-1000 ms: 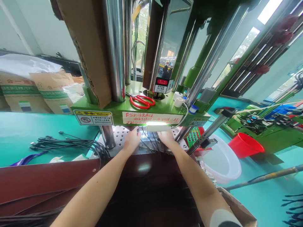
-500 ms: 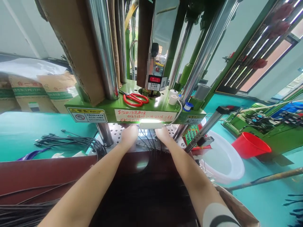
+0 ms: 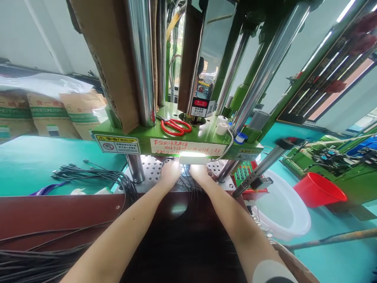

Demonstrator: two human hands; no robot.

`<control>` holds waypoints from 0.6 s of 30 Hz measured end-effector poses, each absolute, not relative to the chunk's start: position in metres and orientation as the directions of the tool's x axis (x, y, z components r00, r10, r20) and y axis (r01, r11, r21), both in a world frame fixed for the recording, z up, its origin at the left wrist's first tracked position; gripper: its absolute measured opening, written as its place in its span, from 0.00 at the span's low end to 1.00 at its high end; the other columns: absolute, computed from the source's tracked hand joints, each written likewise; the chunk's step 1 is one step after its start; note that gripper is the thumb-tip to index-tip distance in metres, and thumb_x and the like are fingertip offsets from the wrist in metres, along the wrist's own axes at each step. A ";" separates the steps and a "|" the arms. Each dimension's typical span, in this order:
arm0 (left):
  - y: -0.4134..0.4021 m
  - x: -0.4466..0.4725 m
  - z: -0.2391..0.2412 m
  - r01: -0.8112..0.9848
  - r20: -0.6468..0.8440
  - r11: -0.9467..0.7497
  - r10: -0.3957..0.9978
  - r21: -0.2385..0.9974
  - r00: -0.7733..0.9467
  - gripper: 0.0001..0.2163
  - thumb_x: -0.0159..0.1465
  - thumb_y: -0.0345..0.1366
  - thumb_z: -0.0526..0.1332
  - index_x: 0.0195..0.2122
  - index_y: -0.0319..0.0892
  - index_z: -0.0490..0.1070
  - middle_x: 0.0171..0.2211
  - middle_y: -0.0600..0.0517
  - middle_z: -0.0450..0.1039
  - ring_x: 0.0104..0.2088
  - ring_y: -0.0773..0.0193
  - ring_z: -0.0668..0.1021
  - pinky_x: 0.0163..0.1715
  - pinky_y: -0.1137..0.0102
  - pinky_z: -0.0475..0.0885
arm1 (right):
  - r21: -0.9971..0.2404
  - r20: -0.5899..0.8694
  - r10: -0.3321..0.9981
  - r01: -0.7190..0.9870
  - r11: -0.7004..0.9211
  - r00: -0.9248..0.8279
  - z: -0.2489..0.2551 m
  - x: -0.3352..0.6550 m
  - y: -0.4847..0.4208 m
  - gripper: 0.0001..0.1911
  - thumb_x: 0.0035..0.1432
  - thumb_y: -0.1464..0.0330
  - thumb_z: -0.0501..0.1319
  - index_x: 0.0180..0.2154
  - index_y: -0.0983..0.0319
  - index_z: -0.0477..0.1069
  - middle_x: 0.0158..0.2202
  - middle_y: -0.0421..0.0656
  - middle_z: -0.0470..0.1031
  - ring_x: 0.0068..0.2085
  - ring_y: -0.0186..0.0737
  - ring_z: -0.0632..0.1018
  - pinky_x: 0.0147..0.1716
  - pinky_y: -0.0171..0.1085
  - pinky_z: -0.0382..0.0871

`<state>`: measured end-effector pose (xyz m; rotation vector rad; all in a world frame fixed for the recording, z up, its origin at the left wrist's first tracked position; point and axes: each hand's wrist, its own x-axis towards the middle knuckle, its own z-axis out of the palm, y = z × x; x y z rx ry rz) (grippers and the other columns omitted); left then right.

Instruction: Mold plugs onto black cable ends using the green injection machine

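My left hand [image 3: 171, 171] and my right hand [image 3: 199, 173] reach side by side under the front edge of a green press [image 3: 135, 135]. They are low over its perforated metal bed [image 3: 151, 173]. Glare and the lit white lamp bar [image 3: 194, 160] hide the fingers, so I cannot see what they grip. Between the hands, several thin black cables [image 3: 190, 184] run from the press toward me over the dark front edge. Red-handled scissors [image 3: 176, 127] lie on the green plate above, left of a hot-surface caution sign [image 3: 202, 107].
A bundle of black cables [image 3: 94, 175] lies on the teal table [image 3: 26, 157] at left. Steel columns [image 3: 143, 67] flank the work space. A push-button panel [image 3: 244, 173], a white tub [image 3: 303, 220] and a red bucket [image 3: 319, 190] are at right. More cables [image 3: 38, 259] lie lower left.
The view has shifted, so the scene sits slightly right and lower. My hands have come closer together under the lamp, the right one moving left.
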<state>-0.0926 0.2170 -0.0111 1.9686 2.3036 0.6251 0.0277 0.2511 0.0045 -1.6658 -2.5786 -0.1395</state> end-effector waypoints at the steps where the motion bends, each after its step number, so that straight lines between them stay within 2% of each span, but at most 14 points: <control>1: 0.217 -0.093 -0.011 0.937 0.221 0.110 0.956 0.332 -0.191 0.16 0.59 0.32 0.48 0.41 0.35 0.72 0.31 0.38 0.74 0.35 0.49 0.76 0.35 0.61 0.68 | 0.039 0.113 0.906 0.913 0.406 -0.408 0.004 0.027 0.252 0.16 0.56 0.77 0.49 0.41 0.66 0.72 0.40 0.53 0.75 0.44 0.44 0.74 0.40 0.36 0.66; 5: 0.214 -0.090 -0.001 0.937 0.249 0.100 0.950 0.334 -0.190 0.15 0.59 0.32 0.48 0.40 0.36 0.72 0.35 0.37 0.73 0.39 0.48 0.75 0.35 0.61 0.68 | 0.040 0.140 0.900 0.911 0.411 -0.413 0.010 0.029 0.251 0.17 0.56 0.77 0.48 0.41 0.67 0.71 0.39 0.52 0.75 0.44 0.43 0.74 0.41 0.36 0.65; 8: 0.208 -0.082 0.006 0.943 0.285 0.035 0.949 0.332 -0.136 0.15 0.60 0.36 0.49 0.43 0.38 0.71 0.38 0.38 0.72 0.43 0.49 0.72 0.37 0.62 0.69 | 0.044 0.157 0.886 0.900 0.434 -0.436 0.017 0.030 0.249 0.16 0.58 0.75 0.46 0.39 0.65 0.71 0.38 0.50 0.75 0.42 0.41 0.74 0.42 0.37 0.65; 13: 0.204 -0.073 0.006 0.945 0.277 -0.045 0.959 0.325 -0.050 0.14 0.60 0.32 0.49 0.38 0.36 0.73 0.30 0.41 0.73 0.40 0.52 0.73 0.35 0.65 0.69 | 0.065 0.166 0.863 0.878 0.474 -0.477 0.015 0.022 0.245 0.12 0.58 0.72 0.49 0.35 0.64 0.71 0.35 0.48 0.75 0.37 0.40 0.74 0.40 0.37 0.65; 18: 0.211 -0.075 -0.001 0.948 0.288 -0.045 0.956 0.316 -0.051 0.15 0.60 0.30 0.47 0.39 0.35 0.72 0.31 0.41 0.73 0.41 0.55 0.72 0.36 0.67 0.68 | 0.086 0.192 0.851 0.872 0.482 -0.489 0.012 0.014 0.246 0.14 0.59 0.76 0.47 0.34 0.65 0.71 0.33 0.49 0.75 0.36 0.41 0.74 0.41 0.37 0.65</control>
